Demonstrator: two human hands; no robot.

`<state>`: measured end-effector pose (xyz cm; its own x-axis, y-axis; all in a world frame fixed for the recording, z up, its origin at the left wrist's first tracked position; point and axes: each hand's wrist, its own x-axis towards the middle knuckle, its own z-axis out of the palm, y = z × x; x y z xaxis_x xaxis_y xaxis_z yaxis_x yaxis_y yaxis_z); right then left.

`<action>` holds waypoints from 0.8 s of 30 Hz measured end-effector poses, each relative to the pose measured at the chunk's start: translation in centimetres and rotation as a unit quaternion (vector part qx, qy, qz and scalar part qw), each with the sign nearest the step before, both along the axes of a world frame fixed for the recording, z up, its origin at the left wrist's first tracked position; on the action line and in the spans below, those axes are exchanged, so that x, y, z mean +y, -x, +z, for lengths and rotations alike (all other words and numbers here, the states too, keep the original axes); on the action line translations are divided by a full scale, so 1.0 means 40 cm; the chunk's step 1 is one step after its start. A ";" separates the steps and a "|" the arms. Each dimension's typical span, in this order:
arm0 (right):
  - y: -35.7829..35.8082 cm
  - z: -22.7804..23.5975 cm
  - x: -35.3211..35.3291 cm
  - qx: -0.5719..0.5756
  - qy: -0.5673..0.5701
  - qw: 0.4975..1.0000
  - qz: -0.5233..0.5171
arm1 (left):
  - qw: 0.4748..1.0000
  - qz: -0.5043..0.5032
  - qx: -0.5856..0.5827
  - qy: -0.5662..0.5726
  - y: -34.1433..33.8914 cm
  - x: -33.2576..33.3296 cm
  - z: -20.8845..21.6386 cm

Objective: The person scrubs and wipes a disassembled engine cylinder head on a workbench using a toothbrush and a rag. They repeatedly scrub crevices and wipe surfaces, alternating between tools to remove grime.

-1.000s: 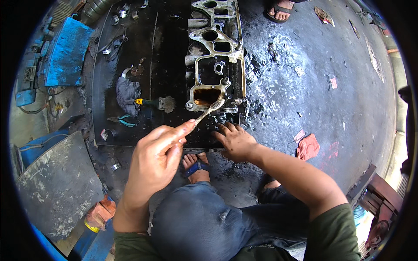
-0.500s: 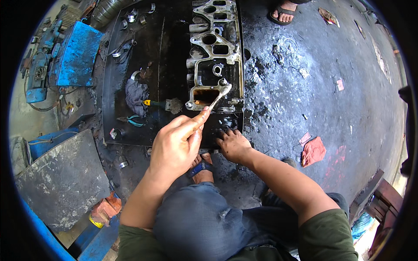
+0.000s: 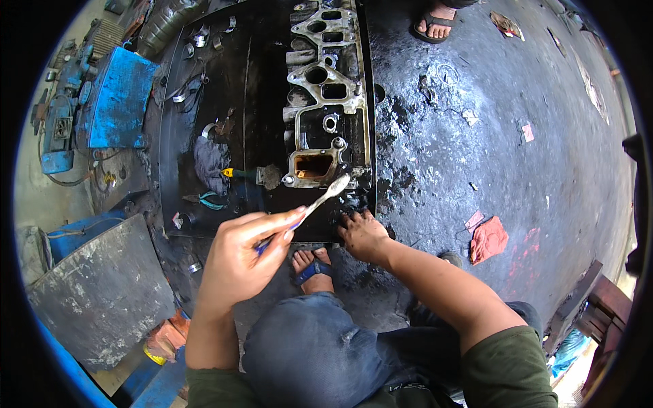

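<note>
My left hand [image 3: 245,255] pinches a toothbrush [image 3: 314,206] with a pale shaft and a bit of blue handle. Its whitish bristle head is in the air just off the near right corner of a metal engine casting [image 3: 328,102]. This long casting has several oval and squarish ports, and the nearest opening is stained brown inside. My right hand [image 3: 364,234] lies at the near right corner of the black metal table [image 3: 272,122], fingers spread over its edge. Its fingertips are dark with grime, and a dark wet patch shows just beyond them.
Left of the casting lie a scraper [image 3: 246,174] with a yellow-tipped handle, a grey rag [image 3: 212,163], pliers [image 3: 205,200] and several bearing shells. A blue machine [image 3: 121,98] stands at far left. Another person's sandalled foot [image 3: 435,26] is at the top; a red cloth [image 3: 488,239] lies on the floor.
My left hand has drawn back toward me and left, bringing the toothbrush head off the casting's near corner. The right hand stays at the table edge. The view has shifted slightly.
</note>
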<state>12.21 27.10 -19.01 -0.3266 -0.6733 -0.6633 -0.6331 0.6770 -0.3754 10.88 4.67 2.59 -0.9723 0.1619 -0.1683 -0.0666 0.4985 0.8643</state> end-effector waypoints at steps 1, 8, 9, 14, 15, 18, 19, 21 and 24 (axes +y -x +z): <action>-0.001 -0.001 0.001 0.004 0.003 1.000 -0.004 | 0.999 -0.009 0.021 -0.046 -0.003 -0.012 0.009; -0.003 -0.009 -0.010 0.020 -0.003 1.000 0.016 | 0.987 -0.042 0.095 0.126 0.084 -0.056 0.003; -0.001 -0.011 -0.010 0.018 -0.008 1.000 0.011 | 0.982 -0.052 0.112 0.143 0.098 -0.056 0.015; 0.001 -0.012 -0.001 0.018 0.000 1.000 0.007 | 0.973 -0.053 0.029 0.223 0.194 -0.076 0.068; 0.000 -0.012 0.000 0.014 -0.001 1.000 0.012 | 0.970 -0.087 0.079 0.215 0.217 -0.079 0.059; -0.002 -0.010 -0.003 0.015 -0.003 1.000 0.012 | 0.983 -0.138 0.047 0.115 0.280 -0.081 0.001; -0.002 -0.010 -0.005 0.016 0.000 1.000 0.010 | 0.981 -0.137 0.033 0.131 0.292 -0.086 -0.011; -0.002 -0.010 -0.008 0.017 -0.012 1.000 0.010 | 0.978 -0.180 0.055 0.091 0.307 -0.086 -0.036; -0.005 -0.010 -0.005 0.016 -0.006 1.000 -0.008 | 0.984 -0.147 0.012 0.096 0.302 -0.083 -0.048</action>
<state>12.42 26.88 -19.42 -0.3590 -0.6590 -0.6610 -0.6330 0.6923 -0.3465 -1.20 1.33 0.66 -0.8925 0.4040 -0.2006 0.1239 0.6472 0.7522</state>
